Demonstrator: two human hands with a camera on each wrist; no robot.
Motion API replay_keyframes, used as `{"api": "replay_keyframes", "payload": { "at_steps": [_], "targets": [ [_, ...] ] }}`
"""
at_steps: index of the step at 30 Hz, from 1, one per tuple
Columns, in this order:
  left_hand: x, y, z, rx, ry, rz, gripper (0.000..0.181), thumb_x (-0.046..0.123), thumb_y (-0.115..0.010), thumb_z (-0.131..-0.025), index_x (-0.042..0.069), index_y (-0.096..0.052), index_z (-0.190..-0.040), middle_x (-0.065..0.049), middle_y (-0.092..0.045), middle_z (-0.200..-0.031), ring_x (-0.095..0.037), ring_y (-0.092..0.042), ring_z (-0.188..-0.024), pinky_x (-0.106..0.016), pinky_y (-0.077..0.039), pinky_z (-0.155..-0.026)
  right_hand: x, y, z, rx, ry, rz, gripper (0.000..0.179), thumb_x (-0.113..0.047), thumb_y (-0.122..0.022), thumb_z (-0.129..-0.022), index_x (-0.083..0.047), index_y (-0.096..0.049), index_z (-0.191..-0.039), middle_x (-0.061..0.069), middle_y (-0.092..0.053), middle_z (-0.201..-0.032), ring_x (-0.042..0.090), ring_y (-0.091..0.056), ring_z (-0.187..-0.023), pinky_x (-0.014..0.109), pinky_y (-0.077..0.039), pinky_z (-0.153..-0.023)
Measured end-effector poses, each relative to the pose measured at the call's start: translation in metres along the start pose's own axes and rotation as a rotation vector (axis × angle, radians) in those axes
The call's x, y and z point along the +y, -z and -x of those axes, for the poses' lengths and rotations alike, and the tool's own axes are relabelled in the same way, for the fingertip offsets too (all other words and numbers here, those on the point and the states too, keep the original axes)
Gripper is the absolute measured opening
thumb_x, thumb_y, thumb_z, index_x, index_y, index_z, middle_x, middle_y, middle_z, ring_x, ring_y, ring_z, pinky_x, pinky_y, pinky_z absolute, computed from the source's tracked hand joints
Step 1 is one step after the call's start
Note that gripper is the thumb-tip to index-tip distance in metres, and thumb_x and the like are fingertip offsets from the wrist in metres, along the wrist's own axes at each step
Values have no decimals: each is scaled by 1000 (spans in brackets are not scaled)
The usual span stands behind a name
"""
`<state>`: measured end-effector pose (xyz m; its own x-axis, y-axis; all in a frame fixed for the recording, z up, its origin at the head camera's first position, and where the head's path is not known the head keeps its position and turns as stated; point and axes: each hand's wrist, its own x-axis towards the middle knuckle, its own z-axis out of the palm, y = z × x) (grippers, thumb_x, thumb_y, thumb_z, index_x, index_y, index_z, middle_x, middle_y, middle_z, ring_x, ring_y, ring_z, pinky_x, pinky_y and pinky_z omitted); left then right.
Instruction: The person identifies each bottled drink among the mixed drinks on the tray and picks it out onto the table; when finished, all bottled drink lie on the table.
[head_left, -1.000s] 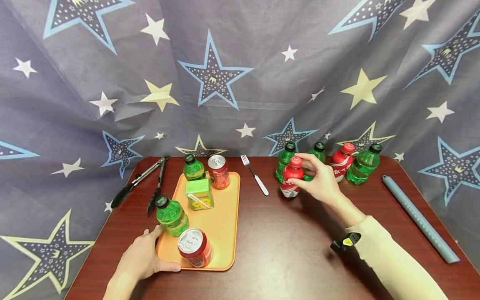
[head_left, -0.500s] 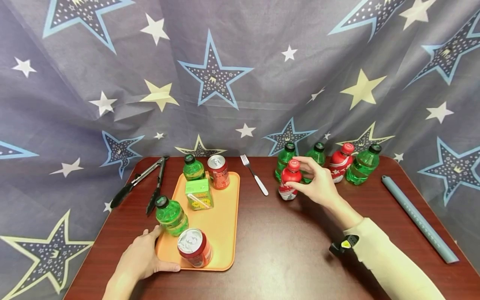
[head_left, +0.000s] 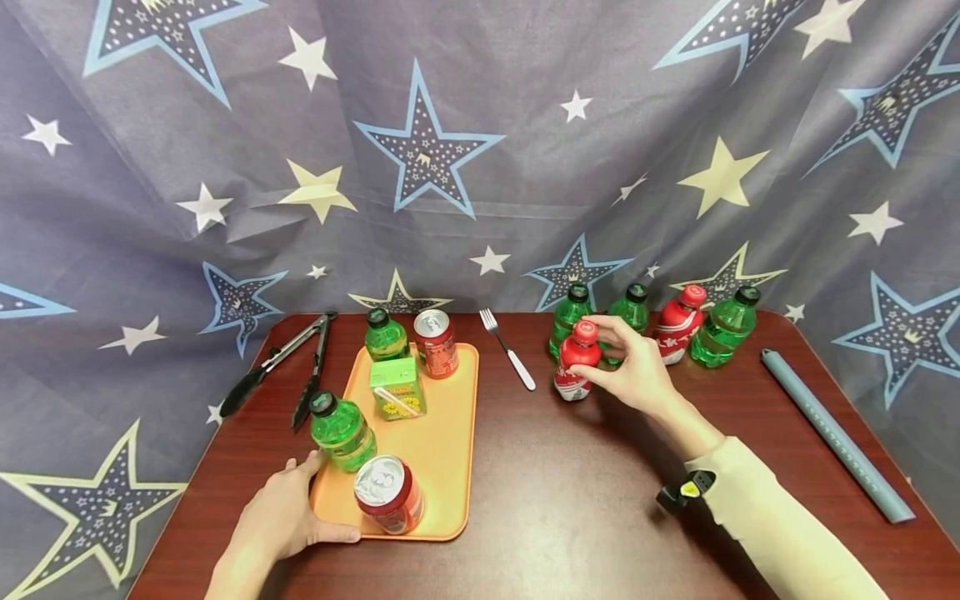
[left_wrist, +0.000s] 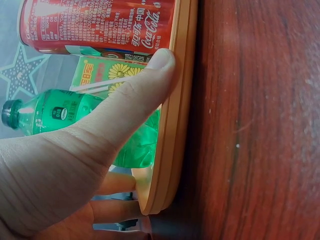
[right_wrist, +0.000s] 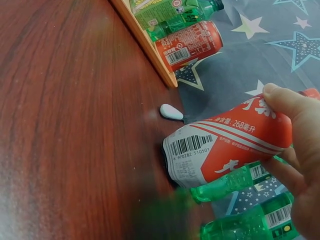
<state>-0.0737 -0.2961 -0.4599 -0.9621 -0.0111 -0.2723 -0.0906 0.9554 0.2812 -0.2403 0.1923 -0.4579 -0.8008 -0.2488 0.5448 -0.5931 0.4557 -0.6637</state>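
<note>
My right hand (head_left: 633,369) holds a red bottle (head_left: 577,367) with a red cap, thumb on one side and fingers on the other. The bottle is upright, its base at or just above the table. In the right wrist view, the bottle's (right_wrist: 225,142) barcode label faces the camera. My left hand (head_left: 279,514) rests at the near left corner of an orange tray (head_left: 438,467), fingers fairly straight. Its thumb touches the tray's rim (left_wrist: 172,130) in the left wrist view. The tray bears two green bottles (head_left: 343,433), two red cans (head_left: 390,496) and a green drink carton (head_left: 399,390).
Behind the held bottle stand green bottles (head_left: 570,321) and another red bottle (head_left: 678,327). A fork (head_left: 510,354) lies between tray and bottles. Tongs (head_left: 288,354) lie left of the tray; a long grey-blue bar (head_left: 836,437) lies along the right side. A star-patterned curtain (head_left: 480,167) hangs behind.
My right hand has moved the red bottle slightly left and toward me, with most of that shift in the first half second. The left hand and tray stay put.
</note>
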Motion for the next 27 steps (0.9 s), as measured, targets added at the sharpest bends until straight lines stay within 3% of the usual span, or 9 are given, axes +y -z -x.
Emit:
{"api": "replay_keyframes", "payload": {
  "at_steps": [3, 7, 10, 14, 21, 27],
  "targets": [
    [0, 0, 0, -4, 5, 2, 140, 77, -94, -54, -2, -43, -158, -41, -53, -149, -66, -45, -140, -77, -52, -93, 0, -1, 0, -2, -2, 11, 72, -10, -99, -73, -15, -66, -137, 8, -82, -118, -8, -71, -108, 37, -65, -85],
    [-2, 1, 1, -2, 5, -3, 140, 77, -94, -54, -1, -44, -158, -40, -53, -149, -66, -46, -140, -77, -53, -93, -1, -2, -1, -22, -15, -9, 74, -10, -99, -74, -14, -65, -139, 8, -81, -120, -6, -71, -109, 22, -63, -87],
    [-2, 2, 2, -1, 4, -7, 139, 77, -93, -54, -1, -45, -158, -40, -54, -149, -67, -46, -139, -76, -53, -92, -1, -2, -3, -44, -21, -38, 76, -9, -98, -74, -12, -63, -141, 10, -81, -122, 3, -75, -110, 12, -58, -88],
    [-2, 2, 1, -3, -1, -6, 139, 78, -93, -54, -1, -45, -158, -40, -54, -149, -67, -47, -139, -77, -53, -92, 1, 1, -5, -63, -16, -47, 77, -6, -98, -73, -9, -62, -141, 12, -81, -120, 13, -78, -106, 10, -57, -86],
    [0, 1, 0, 3, -3, -4, 140, 78, -94, -52, -1, -45, -157, -40, -54, -148, -67, -48, -138, -77, -53, -93, -3, 10, -12, -85, -59, -123, 72, 1, -95, -75, -5, -63, -139, 16, -81, -117, -12, -71, -104, 13, -59, -87],
    [1, 1, 0, 4, -6, -2, 140, 77, -94, -53, -2, -45, -157, -41, -54, -147, -67, -49, -137, -76, -53, -93, -7, 17, -18, -81, -54, -124, 67, -2, -95, -77, -3, -65, -136, 16, -80, -121, -12, -71, -105, 22, -62, -88]
  ]
}}
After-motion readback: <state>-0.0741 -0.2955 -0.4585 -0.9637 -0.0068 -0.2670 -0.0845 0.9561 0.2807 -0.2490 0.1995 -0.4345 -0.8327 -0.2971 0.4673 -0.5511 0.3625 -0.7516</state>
